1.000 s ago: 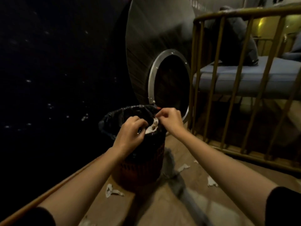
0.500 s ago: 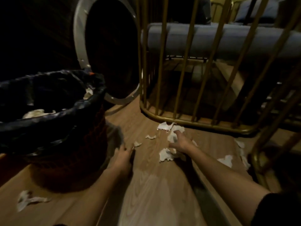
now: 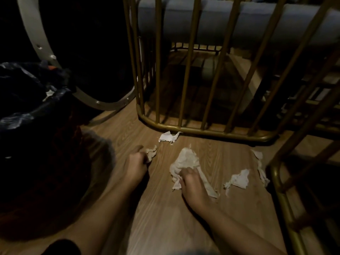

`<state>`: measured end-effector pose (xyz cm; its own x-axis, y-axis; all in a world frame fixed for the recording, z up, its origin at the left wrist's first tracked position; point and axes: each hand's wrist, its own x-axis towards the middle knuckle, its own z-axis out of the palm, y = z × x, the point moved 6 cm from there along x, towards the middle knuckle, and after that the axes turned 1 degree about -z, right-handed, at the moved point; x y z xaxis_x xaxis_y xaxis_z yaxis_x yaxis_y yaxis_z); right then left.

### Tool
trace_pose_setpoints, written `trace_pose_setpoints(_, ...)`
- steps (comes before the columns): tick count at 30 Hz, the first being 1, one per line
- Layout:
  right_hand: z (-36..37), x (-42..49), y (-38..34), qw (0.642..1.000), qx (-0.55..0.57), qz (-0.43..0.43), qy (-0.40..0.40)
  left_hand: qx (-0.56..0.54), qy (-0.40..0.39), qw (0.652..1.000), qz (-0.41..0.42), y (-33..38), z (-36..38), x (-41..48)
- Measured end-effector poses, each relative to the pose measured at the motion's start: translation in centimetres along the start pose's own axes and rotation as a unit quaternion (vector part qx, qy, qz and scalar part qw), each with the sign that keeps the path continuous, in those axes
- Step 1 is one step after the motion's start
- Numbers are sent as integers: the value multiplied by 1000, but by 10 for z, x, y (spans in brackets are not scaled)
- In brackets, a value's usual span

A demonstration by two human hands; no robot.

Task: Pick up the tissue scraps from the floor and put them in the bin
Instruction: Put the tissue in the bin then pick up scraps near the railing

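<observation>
Head view shows the left hand (image 3: 137, 163) pinching a small tissue scrap (image 3: 151, 153) and the right hand (image 3: 193, 186) apparently gripping a larger tissue piece (image 3: 185, 162) on the floor (image 3: 165, 218).

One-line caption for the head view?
Both hands, left and right, gather tissue scraps off the wooden floor beside the bin.

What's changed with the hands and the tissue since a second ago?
Both hands left the bin and went down to the floor. The left hand has grabbed a small scrap, the right hand a large one. Other scraps stayed put.
</observation>
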<state>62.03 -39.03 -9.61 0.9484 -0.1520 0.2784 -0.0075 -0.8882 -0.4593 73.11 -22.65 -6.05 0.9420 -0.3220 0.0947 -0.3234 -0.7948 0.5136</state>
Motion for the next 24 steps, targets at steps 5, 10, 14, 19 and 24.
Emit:
trace_pose_setpoints(5, 6, -1, 8, 999, -31, 26, 17, 103, -108, 988, 36, 18, 31, 39)
trace_pose_setpoints(10, -17, 52, -12, 994, 100, 20, -40, 46, -90, 995, 10, 18, 23, 24)
trace_pose_setpoints(14, -23, 133, -32, 997, 78, 6, -25, -4, -59, 997, 48, 23, 21, -6)
trace_pose_setpoints(19, 23, 167, -7, 984, -25, 61, -166, -3, -46, 994, 100, 23, 29, -34)
trace_pose_setpoints(24, 39, 129, 0, 997, -7, 36, -74, -3, -22, 998, 57, 10, 17, -25)
